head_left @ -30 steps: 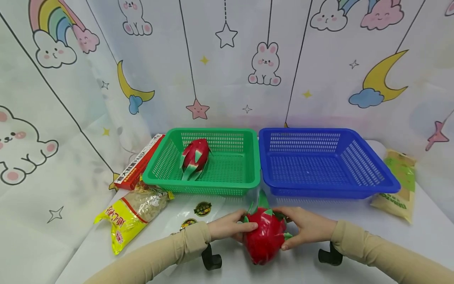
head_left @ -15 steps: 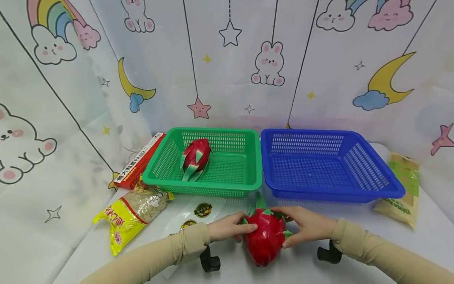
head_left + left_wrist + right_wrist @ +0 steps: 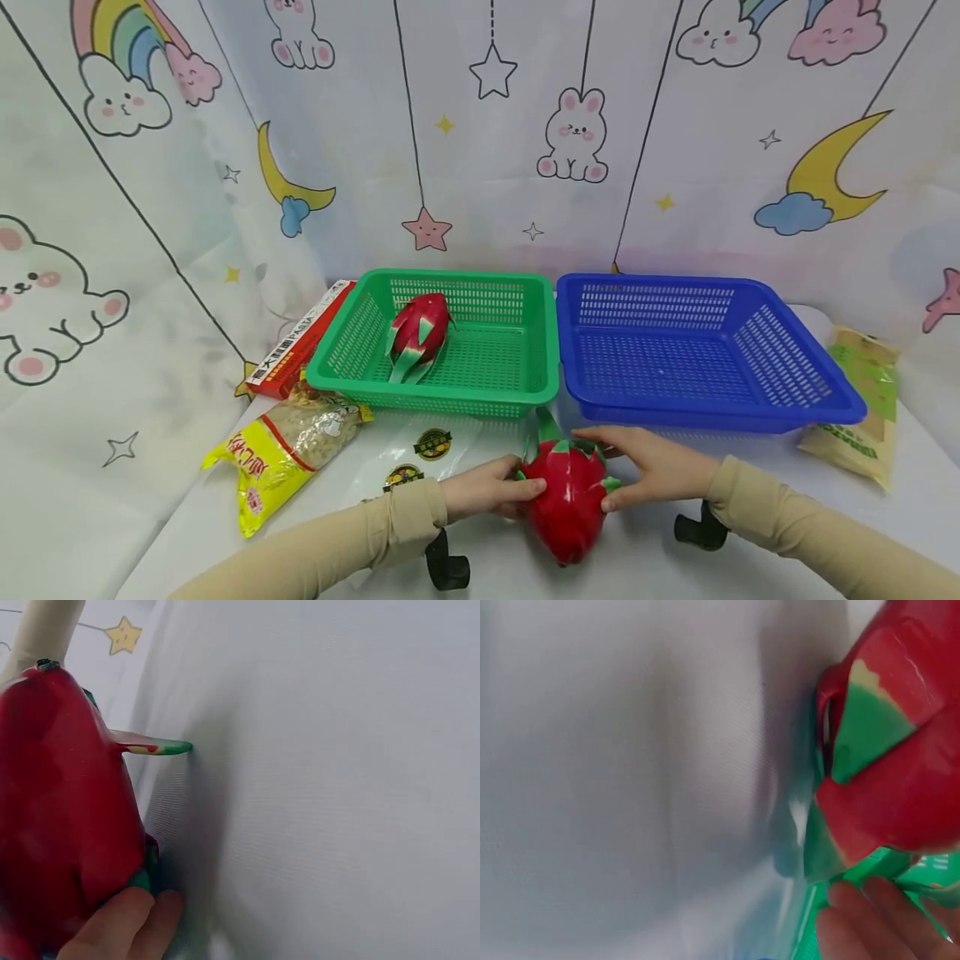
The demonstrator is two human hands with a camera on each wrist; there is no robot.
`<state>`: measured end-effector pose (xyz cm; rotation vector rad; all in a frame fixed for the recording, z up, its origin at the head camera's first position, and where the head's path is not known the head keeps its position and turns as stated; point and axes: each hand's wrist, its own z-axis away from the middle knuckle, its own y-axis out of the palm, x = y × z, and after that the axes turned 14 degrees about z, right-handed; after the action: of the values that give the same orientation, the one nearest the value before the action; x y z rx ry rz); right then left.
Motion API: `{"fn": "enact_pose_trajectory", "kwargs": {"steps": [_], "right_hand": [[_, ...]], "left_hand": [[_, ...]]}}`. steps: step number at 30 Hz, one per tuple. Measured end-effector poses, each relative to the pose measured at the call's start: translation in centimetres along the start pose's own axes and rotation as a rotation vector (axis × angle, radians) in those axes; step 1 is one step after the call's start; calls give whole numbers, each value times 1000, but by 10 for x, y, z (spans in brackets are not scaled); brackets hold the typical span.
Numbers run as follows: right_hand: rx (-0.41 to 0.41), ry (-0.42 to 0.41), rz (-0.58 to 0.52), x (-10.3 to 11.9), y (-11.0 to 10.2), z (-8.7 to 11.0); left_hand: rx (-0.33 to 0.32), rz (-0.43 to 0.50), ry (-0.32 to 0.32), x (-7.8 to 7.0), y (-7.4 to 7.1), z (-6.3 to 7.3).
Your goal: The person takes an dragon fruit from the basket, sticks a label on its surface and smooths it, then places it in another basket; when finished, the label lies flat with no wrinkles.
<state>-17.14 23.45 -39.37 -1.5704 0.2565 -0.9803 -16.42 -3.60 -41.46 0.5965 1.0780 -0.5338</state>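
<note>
A large red toy dragon fruit [image 3: 566, 512] with green-tipped scales lies on the white table, its green top toward the baskets. My left hand [image 3: 487, 487] holds its left side, thumb on the upper surface. From the right, my right hand [image 3: 660, 468] grips it between thumb and fingers. In the left wrist view the red body [image 3: 64, 795] fills the left edge, with fingertips [image 3: 120, 922] against its lower end. The right wrist view has its scales [image 3: 900, 780] close by, fingers [image 3: 877, 922] beside them. A second dragon fruit [image 3: 422, 332] lies in the green basket [image 3: 442, 402].
A blue basket [image 3: 720, 417] stands right of the green one. On the left lie a red pasta box [image 3: 300, 342] and a yellow snack bag [image 3: 288, 458]; a clear bag with round labels [image 3: 433, 444] is flat on the table. A beige-green packet [image 3: 862, 408] lies far right.
The dragon fruit between my hands has turned slightly, its near tip swinging right. Both hands stay on it. The head view has shifted a little.
</note>
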Motion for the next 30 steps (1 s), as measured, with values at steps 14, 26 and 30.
{"fn": "enact_pose_trajectory", "kwargs": {"steps": [14,26,30], "right_hand": [[-26,15,35,8,2,4],[-39,13,90,13,5,1],[-61,0,111,13,5,1]], "left_hand": [[-34,-52,33,-6,6,0],[-109,-225,123,-17,-10,20],[-234,-344,194,-24,-36,32]]}}
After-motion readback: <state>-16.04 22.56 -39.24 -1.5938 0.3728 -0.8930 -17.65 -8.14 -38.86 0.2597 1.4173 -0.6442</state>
